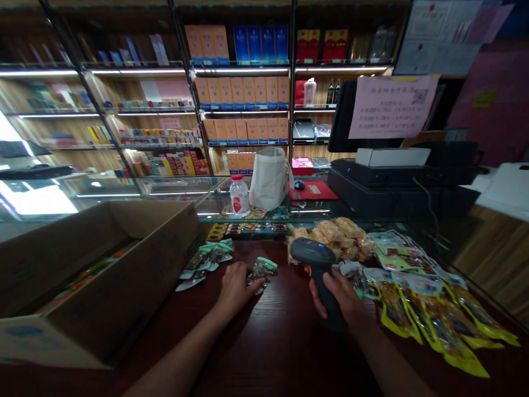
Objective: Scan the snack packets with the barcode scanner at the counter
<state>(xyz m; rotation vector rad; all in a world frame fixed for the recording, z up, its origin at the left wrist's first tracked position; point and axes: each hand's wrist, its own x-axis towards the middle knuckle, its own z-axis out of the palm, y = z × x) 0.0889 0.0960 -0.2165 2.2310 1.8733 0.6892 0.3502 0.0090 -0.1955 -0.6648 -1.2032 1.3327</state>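
Note:
My right hand [339, 300] is wrapped round the grip of a dark barcode scanner [316, 259], its head pointing left above the dark wood counter. A small blue light shows on top of it. At the centre, my left hand [237, 284] rests low over the counter, with the thumb and index finger at the edge of a small clear snack packet [263, 266] that has a green and white top. Several similar packets [210, 255] lie in a pile to the left of that hand. Another such packet [355, 275] lies beside my right hand, partly hidden.
An open cardboard box [165, 259] stands at the left. Bagged golden-brown snacks [330, 237] and yellow-edged packs [433, 314] cover the right side. Behind are a plastic bottle [239, 197], a white bag [268, 179], a monitor [344, 118] and stocked shelves.

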